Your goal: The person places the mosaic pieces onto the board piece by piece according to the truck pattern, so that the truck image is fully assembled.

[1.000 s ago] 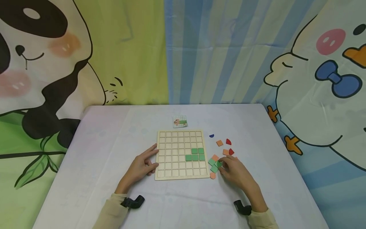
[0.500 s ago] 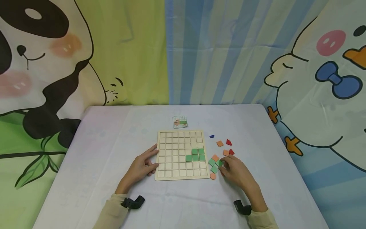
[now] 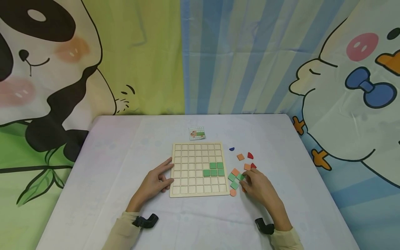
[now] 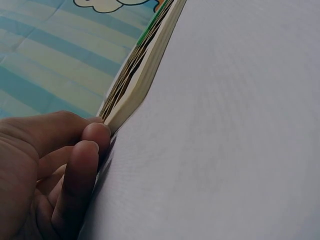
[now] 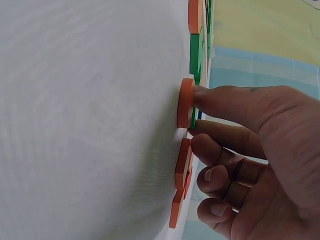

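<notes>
A pale wooden grid board (image 3: 185, 189) lies on the table, with several green square tiles (image 3: 213, 172) set in its right-hand cells. My left hand (image 3: 152, 182) rests at the board's left edge, thumb and fingertips against the rim (image 4: 134, 92). Right of the board, my right hand (image 3: 257, 185) reaches into loose pieces, its thumb and index finger pinching a green square tile (image 3: 239, 177). In the right wrist view, an orange piece (image 5: 185, 104) stands before the thumb tip and partly hides that green tile. The other fingers are curled.
Beside the board lie more green tiles (image 3: 234, 185), an orange square (image 3: 240, 157), an orange round piece (image 3: 233, 192), red pieces (image 3: 250, 155) and a blue half-round piece (image 3: 232, 149). A small picture card (image 3: 197, 133) lies behind the board.
My right hand has shifted very slightly, and the green tile at its fingertips lies a little differently. An orange piece now shows below the thumb. The left hand stays at the board.
</notes>
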Tool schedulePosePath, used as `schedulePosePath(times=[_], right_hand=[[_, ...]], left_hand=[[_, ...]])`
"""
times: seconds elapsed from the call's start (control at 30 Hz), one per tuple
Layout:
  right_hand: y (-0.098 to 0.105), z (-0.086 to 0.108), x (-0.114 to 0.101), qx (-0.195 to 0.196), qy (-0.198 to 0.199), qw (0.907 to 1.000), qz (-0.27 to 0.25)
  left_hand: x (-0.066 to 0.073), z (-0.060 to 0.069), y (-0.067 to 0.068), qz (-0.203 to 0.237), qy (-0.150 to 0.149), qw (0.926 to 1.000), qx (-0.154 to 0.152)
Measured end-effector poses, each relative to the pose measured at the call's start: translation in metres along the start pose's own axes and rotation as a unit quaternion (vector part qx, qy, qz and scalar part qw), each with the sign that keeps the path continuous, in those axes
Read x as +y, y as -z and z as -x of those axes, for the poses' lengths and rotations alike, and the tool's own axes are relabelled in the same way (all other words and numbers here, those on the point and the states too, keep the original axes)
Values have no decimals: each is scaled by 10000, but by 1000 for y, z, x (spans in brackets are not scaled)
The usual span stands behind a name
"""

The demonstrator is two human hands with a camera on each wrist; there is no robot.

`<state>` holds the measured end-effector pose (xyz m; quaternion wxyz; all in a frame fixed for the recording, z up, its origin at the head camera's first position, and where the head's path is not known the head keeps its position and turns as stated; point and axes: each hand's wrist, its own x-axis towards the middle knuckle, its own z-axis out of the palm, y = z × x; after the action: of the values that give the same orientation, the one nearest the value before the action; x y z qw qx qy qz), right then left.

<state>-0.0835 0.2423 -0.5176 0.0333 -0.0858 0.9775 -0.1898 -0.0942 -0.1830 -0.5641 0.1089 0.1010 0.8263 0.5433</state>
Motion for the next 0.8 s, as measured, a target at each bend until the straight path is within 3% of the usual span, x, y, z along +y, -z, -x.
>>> schedulePosePath(times=[0.43, 0.8], right_hand=[[2, -1, -3, -79, -307, 9995, 91], [5, -7, -5, 258, 208, 9994, -87]], left_hand=[[-3, -1, -1, -4, 48, 10000, 4], [-4, -1, 0, 39, 6, 10000, -12]])
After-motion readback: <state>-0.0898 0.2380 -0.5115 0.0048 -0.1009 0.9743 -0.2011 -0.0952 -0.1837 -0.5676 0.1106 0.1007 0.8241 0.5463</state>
